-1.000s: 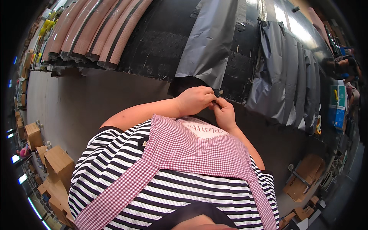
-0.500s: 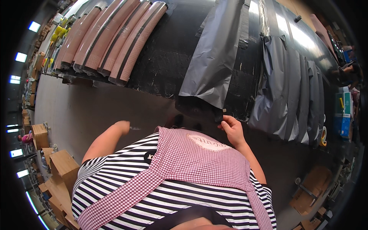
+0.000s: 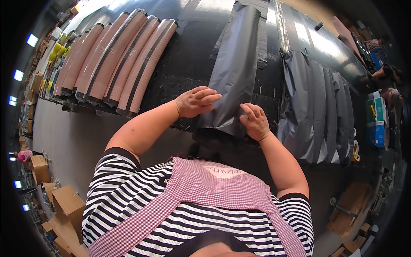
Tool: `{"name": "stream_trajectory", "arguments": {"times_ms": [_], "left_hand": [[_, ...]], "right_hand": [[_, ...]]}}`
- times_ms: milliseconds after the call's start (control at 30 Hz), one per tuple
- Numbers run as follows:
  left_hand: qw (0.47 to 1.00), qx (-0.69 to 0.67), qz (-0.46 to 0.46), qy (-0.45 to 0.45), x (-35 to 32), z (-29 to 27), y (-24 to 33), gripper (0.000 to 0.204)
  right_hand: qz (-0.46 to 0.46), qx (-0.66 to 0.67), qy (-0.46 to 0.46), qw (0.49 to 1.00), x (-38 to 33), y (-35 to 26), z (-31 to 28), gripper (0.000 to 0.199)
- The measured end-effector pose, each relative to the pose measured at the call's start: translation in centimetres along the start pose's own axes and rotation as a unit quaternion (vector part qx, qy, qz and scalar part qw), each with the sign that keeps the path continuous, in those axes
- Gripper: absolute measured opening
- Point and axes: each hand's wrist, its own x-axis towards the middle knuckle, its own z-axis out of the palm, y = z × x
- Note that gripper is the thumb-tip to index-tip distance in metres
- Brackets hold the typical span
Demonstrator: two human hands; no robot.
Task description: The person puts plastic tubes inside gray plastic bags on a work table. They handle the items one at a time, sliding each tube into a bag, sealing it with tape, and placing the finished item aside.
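- The left hand lies palm-down, fingers loosely curled, pressing the left side of a grey plastic mailer bag near its lower end; it grips nothing.
- The right hand rests on the bag's lower right corner, fingers bent on the film — whether it pinches the edge, I cannot tell.
- The bag lies lengthwise on the black table, its lower end at the near edge, by the person's checked apron.
- Toward the table's left edge lies a row of pink-wrapped long packs; to the right, overlapping filled grey bags, just beside the right hand.
- Risk, as I judge it: the slick film could slide off the near edge if pressure is uneven, or crease.
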Motion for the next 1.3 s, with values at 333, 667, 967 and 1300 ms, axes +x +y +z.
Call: {"name": "stream_trajectory", "arguments": {"times_ms": [333, 667, 967, 1300], "left_hand": [[0.689, -0.564, -0.425, -0.163, 1.3, 0.4, -4.1, 0.028], [0.611, -0.665, -0.429, 0.015, 0.4, -1.5, -0.2, 0.038], [0.533, -0.603, -0.565, 0.183, 6.2, 0.8, -4.4, 0.019], [0.66, -0.33, -0.673, -0.052, 3.3, 7.2, -5.6, 0.051]], "right_hand": [[0.41, 0.523, -0.18, 0.725, 2.9, 4.6, -0.8, 0.009], [0.439, 0.691, 0.131, 0.56, 2.3, 0.0, -2.3, 0.022], [0.55, 0.571, 0.28, 0.542, 5.0, 4.2, 1.7, 0.018], [0.618, 0.231, 0.05, 0.75, 5.5, 4.9, 6.6, 0.037]]}}
